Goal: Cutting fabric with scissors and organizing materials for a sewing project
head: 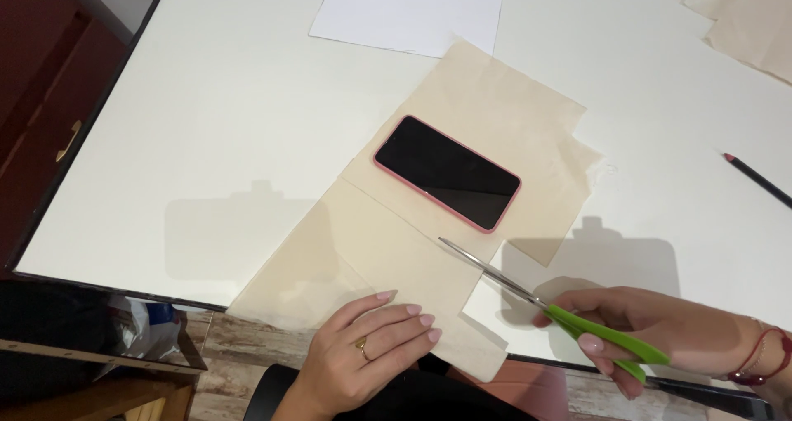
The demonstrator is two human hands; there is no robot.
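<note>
My left hand lies flat, fingers together, on the near end of a cream fabric piece that hangs over the white table's front edge. My right hand grips green-handled scissors. Their steel blades are nearly closed and point up-left onto the fabric, the tip just below the phone. A black phone in a pink case lies screen-up on a second cream fabric piece that overlaps the first.
A white paper sheet lies at the back of the white table. More cream fabric sits at the far right corner. A dark pencil rests near the right edge. A dark wooden cabinet stands left.
</note>
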